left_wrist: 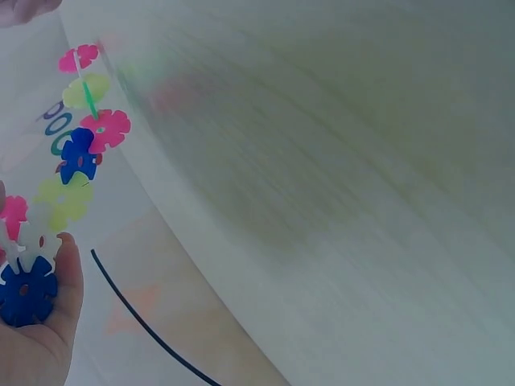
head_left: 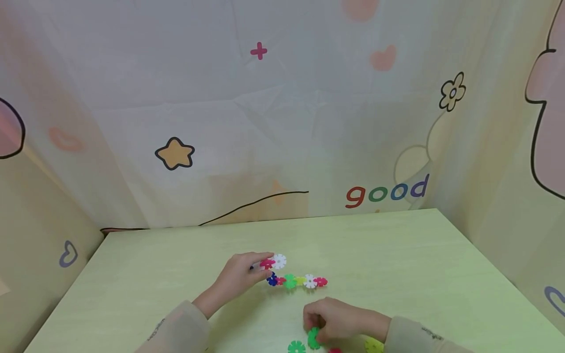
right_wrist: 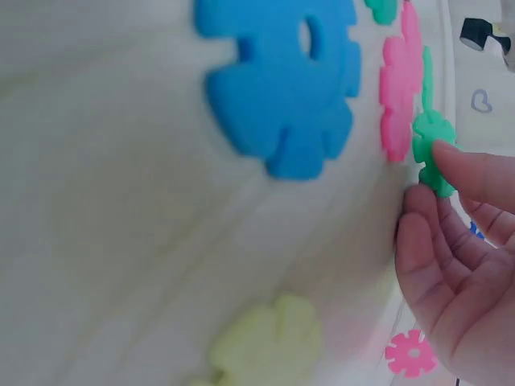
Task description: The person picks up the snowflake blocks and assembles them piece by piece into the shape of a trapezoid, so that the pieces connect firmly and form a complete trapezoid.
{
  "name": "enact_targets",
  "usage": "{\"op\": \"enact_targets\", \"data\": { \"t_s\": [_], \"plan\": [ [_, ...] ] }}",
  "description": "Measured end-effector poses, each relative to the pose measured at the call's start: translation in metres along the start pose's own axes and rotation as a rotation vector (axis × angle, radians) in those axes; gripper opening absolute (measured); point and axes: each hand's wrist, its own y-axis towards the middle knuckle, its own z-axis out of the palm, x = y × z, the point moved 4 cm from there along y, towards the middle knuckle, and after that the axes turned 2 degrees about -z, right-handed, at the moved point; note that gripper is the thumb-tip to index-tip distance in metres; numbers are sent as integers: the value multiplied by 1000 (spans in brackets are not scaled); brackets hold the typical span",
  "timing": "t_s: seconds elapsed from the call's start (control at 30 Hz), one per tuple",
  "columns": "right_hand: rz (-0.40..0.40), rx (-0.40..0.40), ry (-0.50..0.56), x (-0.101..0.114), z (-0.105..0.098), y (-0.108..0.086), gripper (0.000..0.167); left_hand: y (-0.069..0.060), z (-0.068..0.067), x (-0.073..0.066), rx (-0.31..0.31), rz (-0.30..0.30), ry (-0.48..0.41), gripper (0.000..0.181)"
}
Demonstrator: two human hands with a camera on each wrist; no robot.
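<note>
Cloth (head_left: 282,122) is bordering the table's (head_left: 397,255) far edge. My left hand (head_left: 242,272) is gripping linked discs (head_left: 279,261), right hand (head_left: 336,316) a green disc (head_left: 313,338).

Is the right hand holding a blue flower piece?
No, the right hand is pinching a green flower piece.

A chain (head_left: 290,281) of linked, notched, flower-shaped discs is held at one end by the left hand (head_left: 238,273); toward three o'clock its blue, pink, green, yellow, white and pink pieces are lined up. Between five and six o'clock from it, a tilted green disc (head_left: 314,339) is pinched by the right hand (head_left: 332,318).
</note>
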Motion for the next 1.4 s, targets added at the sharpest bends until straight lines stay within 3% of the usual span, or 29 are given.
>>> {"op": "enact_targets", "data": {
  "t_s": [0.33,0.67,0.97,1.4],
  "plan": [
    [-85,-126,189,-3,-24,-1,14,0,2,0,18,-18,-1,37],
    [-182,-395,336,5,-56,5,13,0,2,-5,14,7,2,33],
    [-150,-606,328,13,-65,11,15,0,3,-9,29,15,26,33],
    [-154,-703,312,23,-65,17,15,1,6,-13,47,56,14,33]
  ]
}}
